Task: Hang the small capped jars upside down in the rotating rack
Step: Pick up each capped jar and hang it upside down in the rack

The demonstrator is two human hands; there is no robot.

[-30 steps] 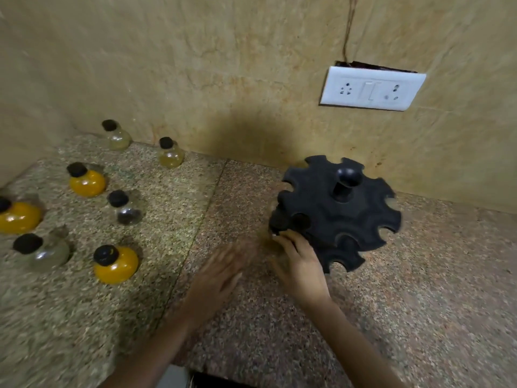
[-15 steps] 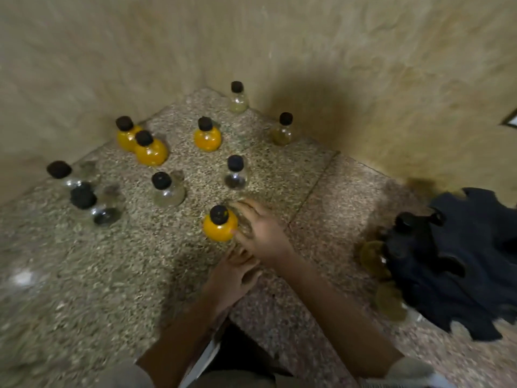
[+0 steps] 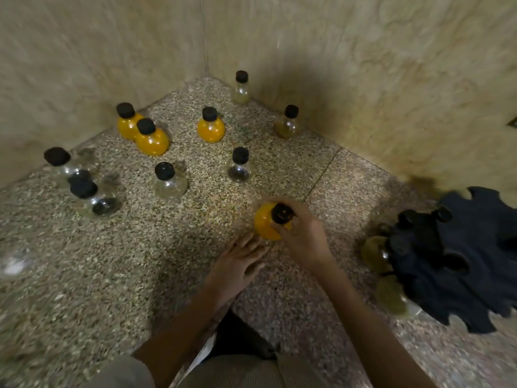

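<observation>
My right hand point(image 3: 303, 236) grips a round orange jar point(image 3: 264, 224) with a black cap, just above the granite counter point(image 3: 181, 275) near the middle. Just below the jar, my left hand point(image 3: 237, 267) lies flat on the counter, fingers spread and holding nothing. The black rotating rack point(image 3: 470, 256) stands at the right edge. Two olive jars point(image 3: 373, 252) hang upside down from its left side. Several more capped jars stand to the left: orange ones point(image 3: 152, 140), clear ones point(image 3: 170, 186) and olive ones point(image 3: 286, 126).
Two beige stone walls point(image 3: 363, 65) meet in a corner behind the jars. A seam point(image 3: 321, 175) in the counter runs diagonally between the jars and the rack. My lap and the counter's front edge are at the bottom.
My right hand has closed on the orange jar and carried it right, toward the rack. The view has swung left from the rack to the jars. My left hand stays flat.
</observation>
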